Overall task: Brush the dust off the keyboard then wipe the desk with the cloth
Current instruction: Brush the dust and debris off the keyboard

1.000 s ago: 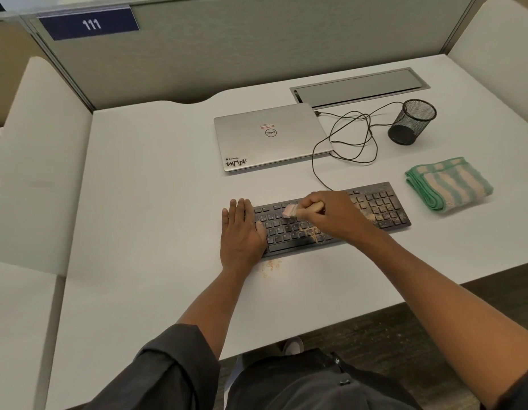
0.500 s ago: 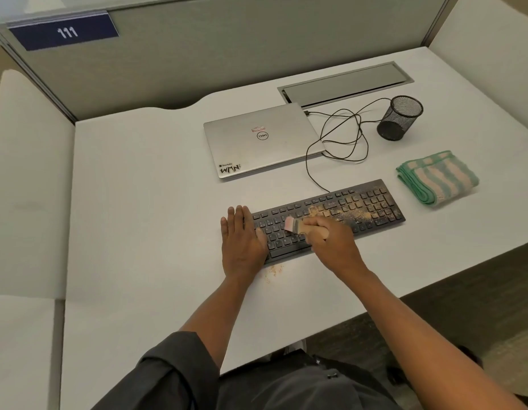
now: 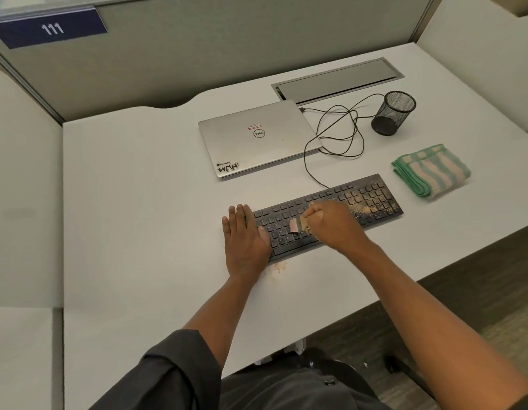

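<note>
A black keyboard (image 3: 372, 199) lies on the white desk (image 3: 138, 202), its right half speckled with tan dust. My right hand (image 3: 333, 224) is closed around a small brush (image 3: 295, 226), whose pale bristles rest on the keys left of the middle. My left hand (image 3: 245, 239) lies flat, fingers together, on the keyboard's left end and the desk beside it. A little tan dust (image 3: 279, 267) sits on the desk just below the keyboard's front edge. A folded green-and-pink striped cloth (image 3: 431, 171) lies to the right of the keyboard, apart from both hands.
A shut silver laptop (image 3: 257, 137) lies behind the keyboard, with a looped black cable (image 3: 336, 134) at its right. A black mesh cup (image 3: 393, 112) stands at the back right near a metal cable hatch (image 3: 336, 79). Partition walls enclose the desk.
My right hand has swept the brush toward me and back up over the left-middle keys. My left hand has stayed on the keyboard's left end. The camera has shifted slightly.
</note>
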`<state>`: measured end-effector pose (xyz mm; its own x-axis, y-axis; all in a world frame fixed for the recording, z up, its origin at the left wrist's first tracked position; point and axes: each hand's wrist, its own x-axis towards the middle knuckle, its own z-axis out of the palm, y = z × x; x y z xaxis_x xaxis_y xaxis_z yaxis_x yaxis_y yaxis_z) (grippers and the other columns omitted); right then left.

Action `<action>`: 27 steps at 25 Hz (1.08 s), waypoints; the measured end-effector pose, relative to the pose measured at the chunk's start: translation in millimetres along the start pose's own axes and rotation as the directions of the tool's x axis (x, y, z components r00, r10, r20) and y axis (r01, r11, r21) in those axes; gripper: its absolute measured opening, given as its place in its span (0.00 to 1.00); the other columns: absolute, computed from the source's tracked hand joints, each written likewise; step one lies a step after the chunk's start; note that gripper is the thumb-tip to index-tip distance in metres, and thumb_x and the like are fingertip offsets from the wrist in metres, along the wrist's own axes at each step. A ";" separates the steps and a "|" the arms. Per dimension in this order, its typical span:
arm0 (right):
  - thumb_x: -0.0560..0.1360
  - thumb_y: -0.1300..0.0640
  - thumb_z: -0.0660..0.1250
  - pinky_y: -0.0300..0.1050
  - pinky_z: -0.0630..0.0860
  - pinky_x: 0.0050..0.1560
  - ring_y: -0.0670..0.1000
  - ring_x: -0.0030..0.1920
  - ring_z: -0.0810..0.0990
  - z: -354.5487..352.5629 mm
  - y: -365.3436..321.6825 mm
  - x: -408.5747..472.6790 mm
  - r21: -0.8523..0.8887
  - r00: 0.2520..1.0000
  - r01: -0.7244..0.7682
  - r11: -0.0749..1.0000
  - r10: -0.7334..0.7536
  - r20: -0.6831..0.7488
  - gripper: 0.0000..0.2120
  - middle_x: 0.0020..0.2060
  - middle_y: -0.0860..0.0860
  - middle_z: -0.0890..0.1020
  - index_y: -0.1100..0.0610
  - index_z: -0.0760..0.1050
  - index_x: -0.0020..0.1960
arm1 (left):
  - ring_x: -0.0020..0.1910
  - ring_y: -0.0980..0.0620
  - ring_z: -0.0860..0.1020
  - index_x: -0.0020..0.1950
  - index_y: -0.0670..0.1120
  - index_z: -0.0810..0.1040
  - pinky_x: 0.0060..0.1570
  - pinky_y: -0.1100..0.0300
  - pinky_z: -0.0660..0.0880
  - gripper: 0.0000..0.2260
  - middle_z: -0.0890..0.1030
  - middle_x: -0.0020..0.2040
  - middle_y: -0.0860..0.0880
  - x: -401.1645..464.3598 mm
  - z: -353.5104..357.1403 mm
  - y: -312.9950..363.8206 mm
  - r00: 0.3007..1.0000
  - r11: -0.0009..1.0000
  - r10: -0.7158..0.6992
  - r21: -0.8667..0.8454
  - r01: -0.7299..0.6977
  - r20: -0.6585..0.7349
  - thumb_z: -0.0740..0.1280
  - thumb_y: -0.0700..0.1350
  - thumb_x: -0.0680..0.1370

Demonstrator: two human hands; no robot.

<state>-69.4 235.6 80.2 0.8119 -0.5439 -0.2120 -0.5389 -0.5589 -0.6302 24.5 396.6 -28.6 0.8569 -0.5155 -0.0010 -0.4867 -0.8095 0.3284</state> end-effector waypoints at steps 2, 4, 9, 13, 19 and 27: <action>0.78 0.64 0.60 0.36 0.68 0.27 0.44 0.31 0.76 -7.3 -7.5 10.1 -0.025 1.000 -0.001 1.000 0.002 0.025 0.13 0.41 0.53 0.84 0.59 0.83 0.50 | 0.82 0.41 0.50 0.81 0.37 0.55 0.80 0.47 0.42 0.29 0.58 0.81 0.39 -0.5 -0.4 -1.5 1.000 1.000 0.004 -0.003 -0.004 0.008 0.52 0.48 0.82; 0.77 0.64 0.60 0.34 0.68 0.27 0.44 0.32 0.76 -7.8 -12.5 14.5 -0.015 1.000 0.013 1.000 -0.013 0.001 0.12 0.40 0.51 0.82 0.59 0.82 0.51 | 0.82 0.41 0.50 0.81 0.37 0.55 0.80 0.46 0.43 0.29 0.58 0.81 0.39 -0.6 0.1 -1.3 1.000 1.000 0.011 -0.007 -0.011 0.008 0.52 0.48 0.82; 0.79 0.63 0.60 0.40 0.71 0.32 0.47 0.34 0.78 -8.7 -14.2 19.6 -0.136 0.987 -0.027 0.990 0.048 0.153 0.12 0.43 0.55 0.85 0.60 0.83 0.46 | 0.81 0.41 0.51 0.81 0.37 0.56 0.80 0.45 0.45 0.31 0.59 0.81 0.39 -0.3 1.9 -2.9 1.000 1.000 0.016 -0.008 -0.016 0.005 0.48 0.50 0.80; 0.79 0.61 0.61 0.36 0.69 0.32 0.49 0.41 0.80 -14.6 -25.9 29.5 -0.249 0.984 -0.001 0.968 0.046 0.173 0.10 0.46 0.52 0.84 0.59 0.81 0.46 | 0.81 0.40 0.52 0.80 0.36 0.57 0.80 0.45 0.45 0.33 0.60 0.80 0.38 0.7 3.6 -3.9 1.000 1.000 0.018 -0.010 -0.018 -0.011 0.45 0.51 0.78; 0.77 0.60 0.64 0.44 0.74 0.39 0.53 0.43 0.81 -3.3 -33.3 27.7 -0.282 0.993 0.086 0.956 -0.058 0.106 0.07 0.44 0.55 0.84 0.61 0.81 0.47 | 0.81 0.39 0.54 0.80 0.36 0.59 0.80 0.44 0.47 0.31 0.61 0.79 0.37 0.5 6.2 -5.1 0.999 1.000 0.027 -0.002 -0.027 -0.036 0.49 0.50 0.79; 0.78 0.57 0.64 0.43 0.74 0.39 0.51 0.42 0.80 -10.8 -33.7 30.7 -0.197 0.988 0.132 0.971 -0.113 0.105 0.06 0.42 0.52 0.83 0.56 0.80 0.45 | 0.80 0.38 0.57 0.78 0.35 0.61 0.80 0.43 0.50 0.33 0.65 0.78 0.37 0.3 5.3 -3.6 0.997 0.999 0.031 -0.007 -0.031 -0.074 0.44 0.51 0.78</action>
<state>-28.7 231.0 103.0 0.8868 -0.4080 -0.2169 -0.4602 -0.7381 -0.4934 25.6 397.8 -34.8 0.8517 -0.5181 0.0787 -0.5121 -0.7910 0.3347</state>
